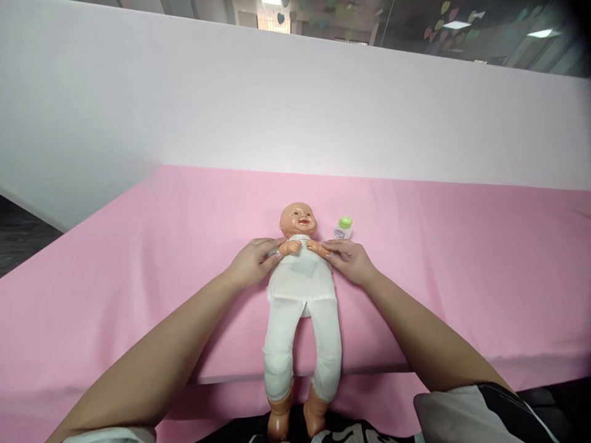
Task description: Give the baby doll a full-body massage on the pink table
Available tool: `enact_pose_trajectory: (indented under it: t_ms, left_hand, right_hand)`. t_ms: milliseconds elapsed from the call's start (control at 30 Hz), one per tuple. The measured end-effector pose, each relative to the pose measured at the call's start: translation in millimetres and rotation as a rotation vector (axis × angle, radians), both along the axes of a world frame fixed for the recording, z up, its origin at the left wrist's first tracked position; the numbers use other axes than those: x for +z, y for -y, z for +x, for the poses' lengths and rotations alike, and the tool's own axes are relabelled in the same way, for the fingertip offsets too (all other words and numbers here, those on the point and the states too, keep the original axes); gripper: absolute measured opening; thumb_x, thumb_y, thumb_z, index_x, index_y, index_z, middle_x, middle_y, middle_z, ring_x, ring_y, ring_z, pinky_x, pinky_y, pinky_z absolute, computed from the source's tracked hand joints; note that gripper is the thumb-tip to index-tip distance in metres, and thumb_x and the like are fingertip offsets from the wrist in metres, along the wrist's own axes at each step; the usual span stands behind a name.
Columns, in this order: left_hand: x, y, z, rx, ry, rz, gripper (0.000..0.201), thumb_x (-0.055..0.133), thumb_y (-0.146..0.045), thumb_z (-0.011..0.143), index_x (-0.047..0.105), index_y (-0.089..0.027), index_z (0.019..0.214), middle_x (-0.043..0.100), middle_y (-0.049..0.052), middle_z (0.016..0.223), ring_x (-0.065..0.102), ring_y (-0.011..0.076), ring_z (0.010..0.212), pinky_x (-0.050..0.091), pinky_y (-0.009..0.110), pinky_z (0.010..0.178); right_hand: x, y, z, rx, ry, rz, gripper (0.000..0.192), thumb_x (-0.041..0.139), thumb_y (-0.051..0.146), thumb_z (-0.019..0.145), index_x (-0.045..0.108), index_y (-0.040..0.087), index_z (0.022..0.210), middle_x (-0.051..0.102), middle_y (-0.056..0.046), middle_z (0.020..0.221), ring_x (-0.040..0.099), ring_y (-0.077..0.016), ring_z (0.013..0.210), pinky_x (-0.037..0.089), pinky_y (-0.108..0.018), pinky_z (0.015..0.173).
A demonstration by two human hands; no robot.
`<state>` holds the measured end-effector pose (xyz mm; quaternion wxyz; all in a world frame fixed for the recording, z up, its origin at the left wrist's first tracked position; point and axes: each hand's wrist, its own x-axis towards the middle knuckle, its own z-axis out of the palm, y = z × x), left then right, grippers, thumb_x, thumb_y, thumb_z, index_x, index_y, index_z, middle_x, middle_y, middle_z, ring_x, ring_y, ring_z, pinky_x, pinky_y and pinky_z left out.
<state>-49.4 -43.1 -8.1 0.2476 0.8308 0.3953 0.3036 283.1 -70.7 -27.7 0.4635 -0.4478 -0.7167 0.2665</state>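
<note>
A baby doll (302,277) with a white cloth body lies on its back, head away from me and feet hanging past the near table edge. Both its forearms are bent over its chest. My left hand (256,261) is closed around the doll's arm on the left side, thumb below and fingers above. On the other side, my right hand (351,259) grips the doll's other arm in the same way. Just beyond my right hand is a small white bottle (342,229) with a green cap and printed label.
A pink cloth (184,209) covers the table and drapes over its front edge. White panels (295,104) rise behind and to the left of the table. Above the back panel is glass (415,31) with heart-shaped stickers.
</note>
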Motion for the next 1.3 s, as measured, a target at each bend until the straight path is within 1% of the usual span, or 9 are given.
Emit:
enact_pose_trajectory:
  t_ms: [100, 267, 500, 600, 700, 833, 933, 1033, 1300]
  left_hand:
    - [-1.2, 0, 2, 0.027, -0.082, 0.066, 0.052, 0.057, -0.055, 0.104, 0.068, -0.034, 0.15, 0.075, 0.003, 0.143, 0.066, 0.0324, 0.134, 0.047, 0.048, 0.12]
    - [4.4, 7, 4, 0.11, 0.034, -0.066, 0.05, 0.058, -0.054, 0.102, 0.068, -0.031, 0.147, 0.073, 0.005, 0.143, 0.068, 0.0325, 0.131, 0.052, 0.044, 0.113]
    - [-7.3, -17, -18, 0.47, 0.471, -0.279, 0.064, 0.074, -0.048, 0.089, 0.057, -0.024, 0.146, 0.074, 0.011, 0.127, 0.072, 0.0271, 0.111, 0.058, 0.037, 0.09]
    - [-14.0, -32, -30, 0.696, 0.56, -0.374, 0.06, 0.078, -0.039, 0.084, 0.059, -0.023, 0.138, 0.074, 0.01, 0.116, 0.073, 0.0251, 0.099, 0.058, 0.037, 0.084]
    - [-16.1, -39, -36, 0.776, 0.556, -0.418, 0.056, 0.078, -0.036, 0.081, 0.062, -0.02, 0.132, 0.074, 0.011, 0.116, 0.073, 0.0252, 0.101, 0.056, 0.036, 0.085]
    - [-14.9, -37, -35, 0.737, 0.567, -0.426, 0.066, 0.079, -0.037, 0.081, 0.059, -0.021, 0.142, 0.073, 0.01, 0.118, 0.072, 0.0226, 0.099, 0.053, 0.034, 0.084]
    - [-11.8, -31, -28, 0.592, 0.68, -0.42, 0.078, 0.081, -0.04, 0.08, 0.053, -0.021, 0.15, 0.072, 0.007, 0.109, 0.071, 0.0193, 0.089, 0.056, 0.034, 0.083]
    - [-8.0, -18, -14, 0.453, 0.687, -0.401, 0.087, 0.082, -0.043, 0.081, 0.046, -0.022, 0.157, 0.074, 0.008, 0.112, 0.073, 0.0211, 0.093, 0.057, 0.036, 0.085]
    - [-3.4, 10, 11, 0.236, 0.187, -0.245, 0.082, 0.074, -0.049, 0.09, 0.044, -0.031, 0.164, 0.074, 0.009, 0.137, 0.072, 0.0295, 0.119, 0.055, 0.044, 0.103]
  right_hand:
    - [1.9, 2, -2, 0.069, 0.044, 0.003, 0.03, 0.076, 0.041, 0.096, 0.082, 0.038, 0.126, 0.081, 0.002, 0.13, 0.074, -0.0299, 0.128, 0.056, -0.051, 0.119]
    - [10.7, 6, 7, 0.078, -0.026, -0.126, 0.035, 0.078, 0.043, 0.096, 0.079, 0.039, 0.131, 0.078, 0.0, 0.136, 0.07, -0.0319, 0.132, 0.052, -0.055, 0.12]
    - [7.8, -13, 49, -0.143, -0.459, -0.256, 0.09, 0.095, 0.039, 0.075, 0.051, 0.033, 0.153, 0.08, -0.004, 0.117, 0.076, -0.0257, 0.11, 0.063, -0.045, 0.1]
    - [8.1, -19, 71, -0.286, -0.562, -0.506, 0.081, 0.098, 0.028, 0.067, 0.057, 0.031, 0.137, 0.079, -0.004, 0.112, 0.078, -0.0265, 0.102, 0.069, -0.041, 0.084]
    - [9.3, -19, 83, -0.32, -0.548, -0.685, 0.067, 0.098, 0.021, 0.066, 0.061, 0.029, 0.121, 0.079, -0.007, 0.112, 0.079, -0.0276, 0.096, 0.071, -0.037, 0.07]
    - [9.9, -17, 80, -0.291, -0.565, -0.635, 0.076, 0.098, 0.022, 0.066, 0.057, 0.029, 0.129, 0.079, -0.006, 0.11, 0.079, -0.0254, 0.093, 0.07, -0.035, 0.072]
    - [9.4, -16, 66, -0.236, -0.594, -0.444, 0.084, 0.098, 0.031, 0.068, 0.053, 0.031, 0.139, 0.08, -0.003, 0.116, 0.078, -0.0254, 0.105, 0.067, -0.04, 0.088]
    - [8.6, -12, 45, -0.166, -0.534, -0.31, 0.074, 0.096, 0.038, 0.073, 0.058, 0.031, 0.136, 0.08, -0.005, 0.121, 0.076, -0.0255, 0.112, 0.063, -0.044, 0.098]
    - [7.4, 4, 4, 0.007, -0.058, -0.241, 0.033, 0.085, 0.042, 0.088, 0.079, 0.034, 0.12, 0.079, -0.003, 0.128, 0.073, -0.0297, 0.12, 0.057, -0.049, 0.107]
